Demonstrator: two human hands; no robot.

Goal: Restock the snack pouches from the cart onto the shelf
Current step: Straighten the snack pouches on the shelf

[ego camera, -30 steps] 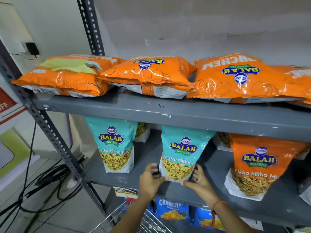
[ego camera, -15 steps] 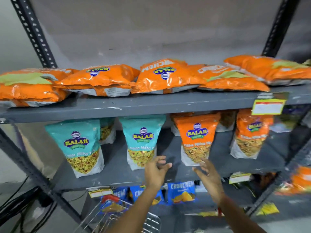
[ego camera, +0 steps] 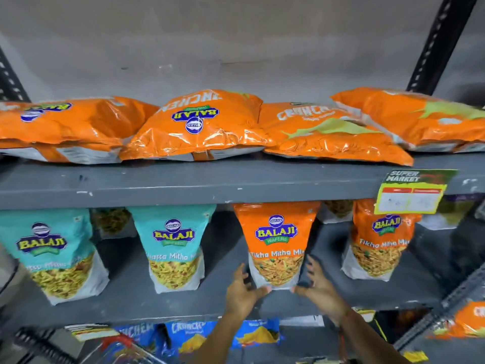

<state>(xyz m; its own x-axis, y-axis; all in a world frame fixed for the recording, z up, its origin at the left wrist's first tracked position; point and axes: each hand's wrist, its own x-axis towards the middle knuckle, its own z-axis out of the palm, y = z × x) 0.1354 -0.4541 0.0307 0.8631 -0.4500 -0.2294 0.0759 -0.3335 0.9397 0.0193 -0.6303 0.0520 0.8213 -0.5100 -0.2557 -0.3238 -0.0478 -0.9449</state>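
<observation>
An orange Tikha Mitha Mix pouch [ego camera: 277, 243] stands upright on the middle grey shelf [ego camera: 183, 306]. My left hand [ego camera: 242, 292] is at its lower left corner and my right hand [ego camera: 319, 288] at its lower right corner, fingers spread and touching or nearly touching the base. Two teal Khatta Mitha pouches [ego camera: 174, 248] [ego camera: 52, 253] stand to the left, and another orange pouch [ego camera: 378, 240] to the right. A corner of the wire cart [ego camera: 126, 350] shows at the bottom left.
Flat orange wafer bags [ego camera: 199, 127] cover the upper shelf [ego camera: 183, 182]. A yellow price tag [ego camera: 412, 193] hangs on its front edge at the right. Blue Crunchex bags [ego camera: 189, 334] sit on the shelf below. A black perforated upright [ego camera: 441, 43] rises at the right.
My hands left the teal pouch and moved right to the orange Tikha Mitha Mix pouch. The view panned right and came closer to the shelf.
</observation>
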